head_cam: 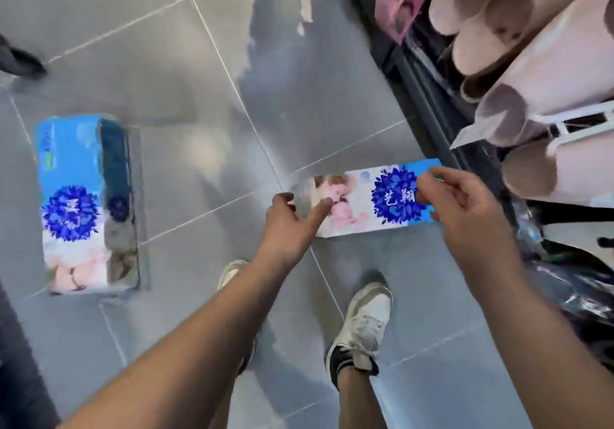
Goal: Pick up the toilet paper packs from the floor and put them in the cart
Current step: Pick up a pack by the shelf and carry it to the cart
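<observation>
head view looks down at the tiled floor (166,46), where one toilet paper pack (372,206) lies crosswise just ahead of the person's shoes (365,322). the left hand (289,219) clasps its left end, thumb on top and fingers round the end face. the right hand (465,209) curls its fingers over the right end. a grip at both ends probably keeps the long, soft pack level for lifting. whether it has left the floor i cannot tell. a second pack (86,202) lies well apart to the left, untouched. no cart is plainly recognisable; pink rolls (548,63) on shelving stand to the right.
</observation>
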`<state>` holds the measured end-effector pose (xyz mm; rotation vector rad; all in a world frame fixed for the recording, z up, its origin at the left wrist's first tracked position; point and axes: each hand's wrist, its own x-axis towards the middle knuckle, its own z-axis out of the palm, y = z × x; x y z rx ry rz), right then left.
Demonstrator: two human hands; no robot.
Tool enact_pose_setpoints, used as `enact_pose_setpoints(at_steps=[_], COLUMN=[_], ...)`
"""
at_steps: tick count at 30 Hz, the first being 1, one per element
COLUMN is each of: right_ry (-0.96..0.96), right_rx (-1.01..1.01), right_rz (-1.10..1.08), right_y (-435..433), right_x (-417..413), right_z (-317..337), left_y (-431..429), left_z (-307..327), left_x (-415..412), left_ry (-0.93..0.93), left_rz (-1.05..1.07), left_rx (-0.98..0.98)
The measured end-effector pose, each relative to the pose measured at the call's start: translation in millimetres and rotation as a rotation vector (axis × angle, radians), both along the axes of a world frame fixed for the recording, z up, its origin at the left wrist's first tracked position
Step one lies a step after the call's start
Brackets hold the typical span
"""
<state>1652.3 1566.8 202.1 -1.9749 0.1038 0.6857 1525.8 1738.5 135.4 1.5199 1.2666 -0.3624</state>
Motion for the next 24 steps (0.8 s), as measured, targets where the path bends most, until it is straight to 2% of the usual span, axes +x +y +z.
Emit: enact_pose_setpoints(at_steps=[6,12,20,24], right_ry=[0.050,0.089,0.136,0.132], right_rx=[-0.080,-0.138,-0.174,-0.212], right_rz=[-0.022,0.023,0.019,0.014], right_y=[-9,-8,-3,-14], right_x=[3,11,27,35], right_z=[-107,-156,-181,-188], left_y=[-15,-25,-13,14], left_z=[-127,-204,-231,-224], left_x=[19,46,42,41], left_ry=[0.102,0.152,0.125,0.116], left_rz=[-0.049,-0.059,-0.289,-0.300], left_rx=[0.005,0.020,0.144,0.231])
